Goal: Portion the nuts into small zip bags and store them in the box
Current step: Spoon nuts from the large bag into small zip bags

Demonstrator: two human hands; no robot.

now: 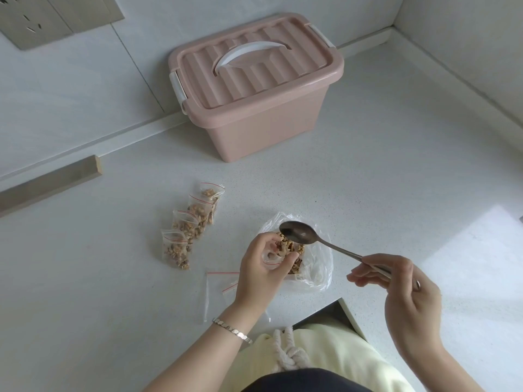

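My left hand (261, 267) grips a small zip bag (271, 257) with its mouth held open, over a large clear plastic bag of nuts (311, 264) on the counter. My right hand (396, 281) pinches the handle of a metal spoon (300, 232); its bowl hovers just above the small bag and looks empty. Several filled small zip bags (188, 224) lie in a row to the left. Empty zip bags (220, 290) with red strips lie under my left wrist. The pink box (254, 89) stands at the back with its lid shut.
The white counter (396, 171) meets a wall at the back and right. A wooden strip (51, 182) lies at the left by the wall. A wall socket (34, 21) is at top left. The counter's front edge has a cut-out (334, 312) near my body.
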